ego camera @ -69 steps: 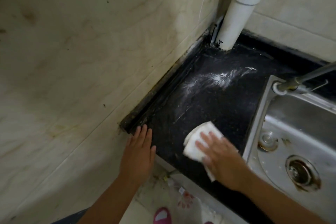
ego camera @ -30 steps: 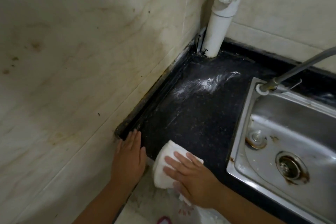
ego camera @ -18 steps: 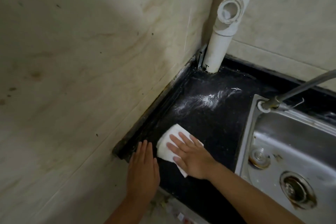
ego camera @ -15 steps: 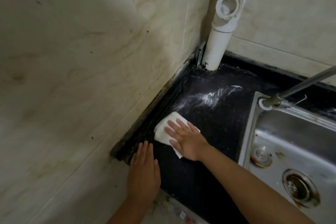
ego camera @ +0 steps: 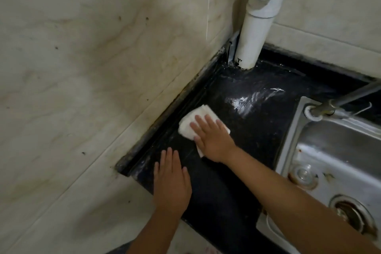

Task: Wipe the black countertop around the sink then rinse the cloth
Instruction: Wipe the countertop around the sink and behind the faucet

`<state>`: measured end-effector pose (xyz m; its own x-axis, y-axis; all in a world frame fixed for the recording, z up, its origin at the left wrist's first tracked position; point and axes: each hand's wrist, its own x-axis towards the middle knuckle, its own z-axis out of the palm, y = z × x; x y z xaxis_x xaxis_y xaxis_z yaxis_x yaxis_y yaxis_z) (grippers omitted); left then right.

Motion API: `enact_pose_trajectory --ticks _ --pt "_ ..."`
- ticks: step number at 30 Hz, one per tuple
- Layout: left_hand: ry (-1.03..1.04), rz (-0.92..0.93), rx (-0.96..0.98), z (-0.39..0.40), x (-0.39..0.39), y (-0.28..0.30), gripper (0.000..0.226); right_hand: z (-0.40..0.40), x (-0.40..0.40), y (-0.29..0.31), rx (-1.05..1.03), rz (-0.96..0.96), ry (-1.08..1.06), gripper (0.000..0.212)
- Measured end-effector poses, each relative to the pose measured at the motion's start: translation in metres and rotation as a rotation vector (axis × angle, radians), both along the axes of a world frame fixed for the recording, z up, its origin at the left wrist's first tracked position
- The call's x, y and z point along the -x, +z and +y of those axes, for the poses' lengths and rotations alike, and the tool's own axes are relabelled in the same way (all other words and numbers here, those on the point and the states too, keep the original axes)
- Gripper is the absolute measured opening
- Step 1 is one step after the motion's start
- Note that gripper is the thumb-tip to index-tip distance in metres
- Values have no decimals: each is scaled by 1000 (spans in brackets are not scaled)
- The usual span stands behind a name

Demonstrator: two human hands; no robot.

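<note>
Beside the sink (ego camera: 305,140), right hand (ego camera: 212,138) flat on cloth (ego camera: 189,123), left hand (ego camera: 171,183) flat on countertop (ego camera: 257,130), pipe (ego camera: 251,43) beyond.

Single head-mounted view, wide-angle, looking steeply down and forward from close range onto the black desk (ego camera: 257,150) corner, tiled wall (ego camera: 82,88) at left, sink (ego camera: 340,150) cut by right edge.
</note>
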<state>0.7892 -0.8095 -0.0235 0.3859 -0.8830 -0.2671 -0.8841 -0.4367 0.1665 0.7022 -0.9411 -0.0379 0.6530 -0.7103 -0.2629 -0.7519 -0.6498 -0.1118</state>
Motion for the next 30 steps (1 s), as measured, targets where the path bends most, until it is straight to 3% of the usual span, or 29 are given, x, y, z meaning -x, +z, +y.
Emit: enact_pose_trajectory --ticks 3,7,11,16,20,23,25,27,30 --pt "6 -25 16 4 7 -9 52 35 28 -9 71 -48 79 76" --pt "-16 -27 32 7 6 -19 51 -5 27 9 -17 -26 123 81" --pt "20 6 52 5 7 -17 53 -85 9 8 -68 11 -90 50" --pt "12 10 58 3 9 -14 50 -102 5 6 -117 13 -218 51" --pt "70 37 81 6 8 -17 68 -19 28 -8 131 -104 63 51" --pt "63 33 127 5 8 -21 56 23 48 -15 120 -73 174 70" --pt "47 24 129 6 8 -20 52 24 46 -7 93 -110 201 68" --pt "34 73 121 4 10 -14 59 7 35 0 27 -95 211 60" --pt "51 45 150 6 10 -17 89 -39 25 1 -101 -79 129 49"
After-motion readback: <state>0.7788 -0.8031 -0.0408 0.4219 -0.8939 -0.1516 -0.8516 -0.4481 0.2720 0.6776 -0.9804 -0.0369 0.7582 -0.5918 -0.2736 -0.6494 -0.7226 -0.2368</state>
